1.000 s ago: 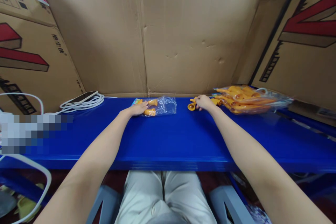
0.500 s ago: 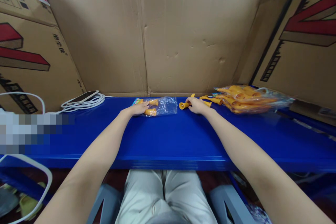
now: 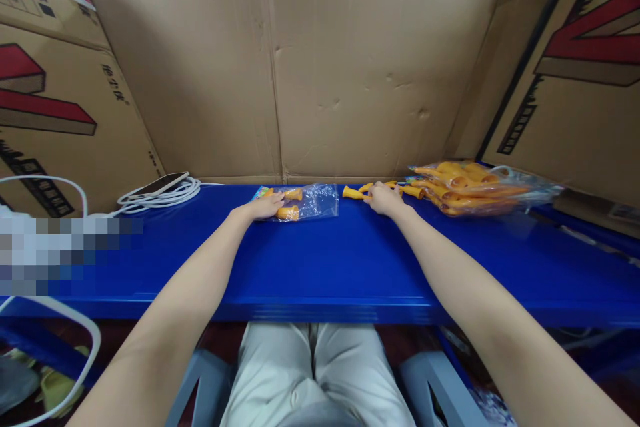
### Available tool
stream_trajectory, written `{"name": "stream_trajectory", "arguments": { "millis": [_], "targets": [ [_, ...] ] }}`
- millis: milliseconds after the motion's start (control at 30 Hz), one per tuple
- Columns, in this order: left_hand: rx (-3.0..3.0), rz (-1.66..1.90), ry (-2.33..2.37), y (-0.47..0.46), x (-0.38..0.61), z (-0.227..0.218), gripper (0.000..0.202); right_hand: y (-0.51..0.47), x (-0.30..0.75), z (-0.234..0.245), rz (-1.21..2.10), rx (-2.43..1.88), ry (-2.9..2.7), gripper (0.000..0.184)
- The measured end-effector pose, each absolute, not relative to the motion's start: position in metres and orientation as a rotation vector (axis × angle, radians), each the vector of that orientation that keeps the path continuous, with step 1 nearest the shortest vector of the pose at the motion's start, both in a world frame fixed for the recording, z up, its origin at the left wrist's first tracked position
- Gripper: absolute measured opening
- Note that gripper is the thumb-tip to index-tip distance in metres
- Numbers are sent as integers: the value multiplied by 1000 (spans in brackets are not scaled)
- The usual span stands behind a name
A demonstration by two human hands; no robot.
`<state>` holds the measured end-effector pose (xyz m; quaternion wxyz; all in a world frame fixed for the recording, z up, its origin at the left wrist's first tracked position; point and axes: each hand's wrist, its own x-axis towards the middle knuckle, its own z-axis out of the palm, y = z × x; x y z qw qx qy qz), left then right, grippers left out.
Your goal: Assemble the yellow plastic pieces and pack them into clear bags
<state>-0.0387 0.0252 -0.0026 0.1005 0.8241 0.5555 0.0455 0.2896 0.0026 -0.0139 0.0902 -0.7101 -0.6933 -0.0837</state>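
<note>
My left hand (image 3: 267,205) is closed over the left end of a clear plastic bag (image 3: 323,201), which lies flat on the blue shelf. Inside the bag are orange trumpet-shaped plastic pieces (image 3: 288,214), their flared ends pointing right. To the right, my right hand (image 3: 384,199) is down among loose orange pieces, its fingers closed around one of them. The flared end of a loose orange horn-shaped piece (image 3: 353,193) sticks out left of these fingers. Another orange piece (image 3: 413,192) shows just beyond the hand; my fingers hide the middle ones.
Filled clear bags of orange pieces (image 3: 467,188) are piled at the right. A phone (image 3: 161,185) rests on a coiled white cable (image 3: 175,195) at the left. Cardboard (image 3: 350,80) walls the back and both sides of the blue shelf (image 3: 320,260).
My right hand has shifted slightly right, and the orange piece at its left has turned, its flared opening no longer facing me. My left hand and the bag have stayed put.
</note>
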Motion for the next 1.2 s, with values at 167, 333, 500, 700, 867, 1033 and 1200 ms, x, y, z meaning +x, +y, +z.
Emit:
{"name": "stream_trajectory", "arguments": {
  "millis": [167, 333, 500, 700, 867, 1033, 1200],
  "targets": [
    [2458, 212, 1637, 21, -37, 1, 57, -6, 287, 1, -309, -1973, -1944, 22],
    [2519, 367, 1682, 27, -34, 0, 51, -18, 280, 20, -290, -1781, -1978, 18],
    [2569, 404, 1671, 35, -33, -9, 47, -30, 272, 33, -152, -1716, -2264, 16],
    [2577, 410, 1687, 41, -32, -19, 49, -29, 259, 27, 67, -1713, -2418, 17],
    [2597, 356, 1652, 39, -27, -17, 51, -28, 242, 17, -46, -1766, -2287, 16],
    [2578, 356, 1558, 30, -20, -10, 46, -35, 227, 15, -202, -1837, -2187, 17],
    [2495, 415, 1569, 26, -18, -8, 39, -40, 214, 14, -241, -1889, -2189, 19]
  ]
}}
